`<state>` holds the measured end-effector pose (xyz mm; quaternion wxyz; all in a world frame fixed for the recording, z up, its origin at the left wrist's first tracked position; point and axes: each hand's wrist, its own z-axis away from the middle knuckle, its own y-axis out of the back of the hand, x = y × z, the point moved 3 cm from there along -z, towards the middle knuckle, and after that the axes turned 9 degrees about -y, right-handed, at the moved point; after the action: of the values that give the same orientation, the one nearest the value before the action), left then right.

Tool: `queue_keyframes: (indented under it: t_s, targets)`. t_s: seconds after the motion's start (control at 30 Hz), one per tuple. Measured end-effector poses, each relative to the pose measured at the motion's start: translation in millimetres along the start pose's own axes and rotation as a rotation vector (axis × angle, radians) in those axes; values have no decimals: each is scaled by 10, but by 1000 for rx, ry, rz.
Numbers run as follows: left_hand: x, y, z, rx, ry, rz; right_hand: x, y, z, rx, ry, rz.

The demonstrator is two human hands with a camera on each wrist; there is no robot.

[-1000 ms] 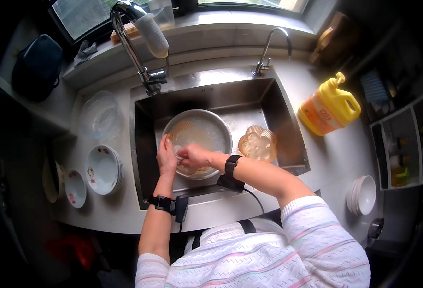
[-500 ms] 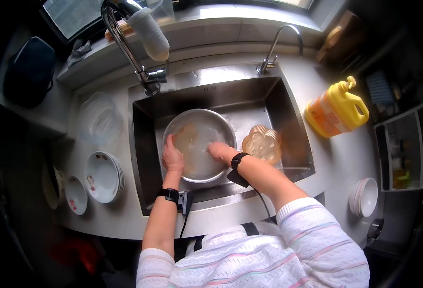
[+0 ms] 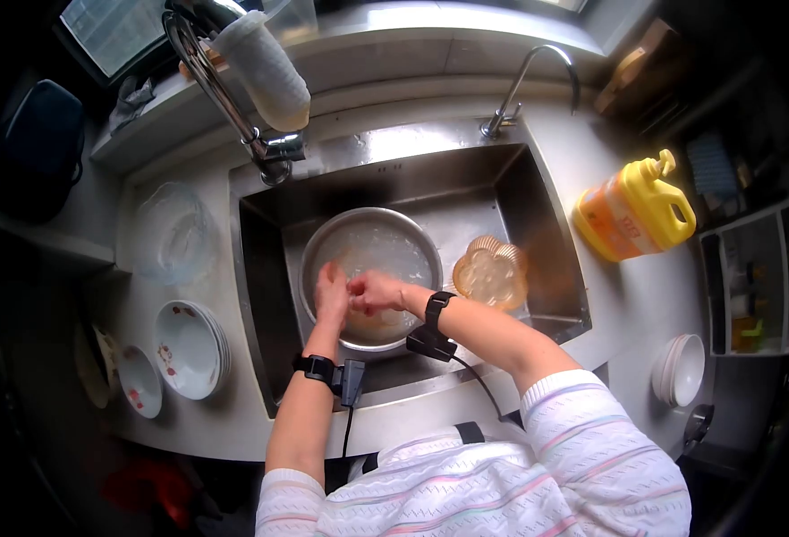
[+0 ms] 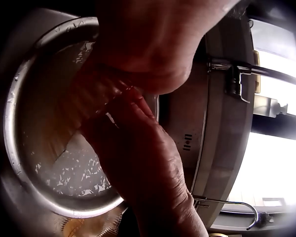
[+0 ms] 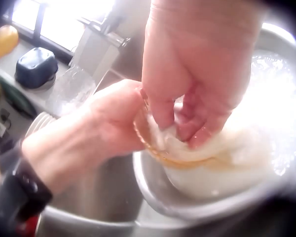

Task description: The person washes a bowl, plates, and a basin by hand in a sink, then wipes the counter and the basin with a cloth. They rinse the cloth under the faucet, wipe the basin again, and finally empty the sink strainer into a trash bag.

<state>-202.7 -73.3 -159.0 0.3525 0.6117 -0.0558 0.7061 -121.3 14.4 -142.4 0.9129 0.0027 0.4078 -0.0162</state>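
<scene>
A round metal basin (image 3: 436,259) of cloudy water stands in the sink. My left hand (image 3: 330,295) grips the rim of an amber glass bowl (image 5: 185,162) with ribbed sides, tilted at the basin's near left side and partly under the water. Bent over that bowl, my right hand (image 3: 377,294) pinches a soft white cloth (image 5: 170,144) against its inner face. The ribbed wall (image 4: 71,116) of the bowl shows below my left hand in the left wrist view. Most of the cloth is hidden by the right fingers.
Another amber scalloped bowl (image 3: 493,277) lies in the sink (image 3: 555,304), right of the basin. Stacked flowered bowls (image 3: 187,349) and a clear glass dish (image 3: 173,234) stand left. A yellow detergent jug (image 3: 632,210) and white bowls (image 3: 681,370) stand right. Two faucets (image 3: 211,85) rise behind.
Half a second ago my hands were apart in the basin, the right one dipped in the water. The right hand has come left to the bowl, and the bowl is raised and tilted.
</scene>
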Motion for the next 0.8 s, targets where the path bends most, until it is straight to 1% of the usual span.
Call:
queue_keyframes:
  t_s: [0.03, 0.07, 0.1, 0.13, 0.17, 0.2, 0.23, 0.27, 0.3, 0.33, 0.37, 0.4, 0.47, 0.53, 0.6, 0.63, 0.67, 0.7, 0.73, 0.8]
  targets:
    - [209, 54, 51, -31, -28, -118, 126, -2, -23, 5, 2, 2]
    - [232, 60, 38, -31, -33, -117, 217, -22, -36, 27, 132, 299]
    - [317, 80, 40, -63, -178, -262, 218, -47, 14, 49, 259, 594]
    - [411, 82, 40, -91, -326, -405, 225, -18, 33, 52, 263, 596]
    - [453, 104, 51, -91, -329, -408, 287, 6, 34, 82, 103, 818]
    - [697, 159, 133, -99, -475, -517, 320, 37, 83, 113, -65, 1033]
    - [905, 203, 211, -108, -622, -624, 320, 104, 171, 166, -70, 1048]
    - [1006, 258, 240, -106, -625, -626, 315, 203, 252, 219, -73, 1067]
    - [1132, 313, 281, -72, -792, -658, 410, 310, 167, 189, -79, 1068]
    - [1232, 353, 316, -37, -961, -688, 311, 389, 285, 223, -59, 1030]
    - [1298, 389, 331, 19, -1059, -677, 214, 469, 407, 248, -50, 949]
    - [1354, 417, 351, 23, -1067, -674, 136, 556, 518, 273, -39, 869]
    - [1485, 472, 419, 63, -1145, -560, -1, 706, 742, 371, -18, 813]
    - [1625, 475, 515, 77, -1181, -529, -107, 881, 948, 552, -10, 834]
    - [1720, 423, 640, -89, -1163, -470, -228, 943, 1209, 764, 187, 610]
    - [1784, 359, 710, -118, -1194, -438, -258, 952, 1274, 770, 181, 607]
    - [1834, 309, 788, -243, -1179, -435, -344, 935, 1345, 787, 389, 614]
    - [1886, 258, 844, -228, -1227, -421, -410, 908, 1443, 799, 599, 618]
    - [1936, 204, 877, -216, -1275, -406, -447, 893, 1564, 808, 592, 615]
    - [2019, 205, 837, -50, -1328, -369, -465, 888, 1777, 869, 490, 568]
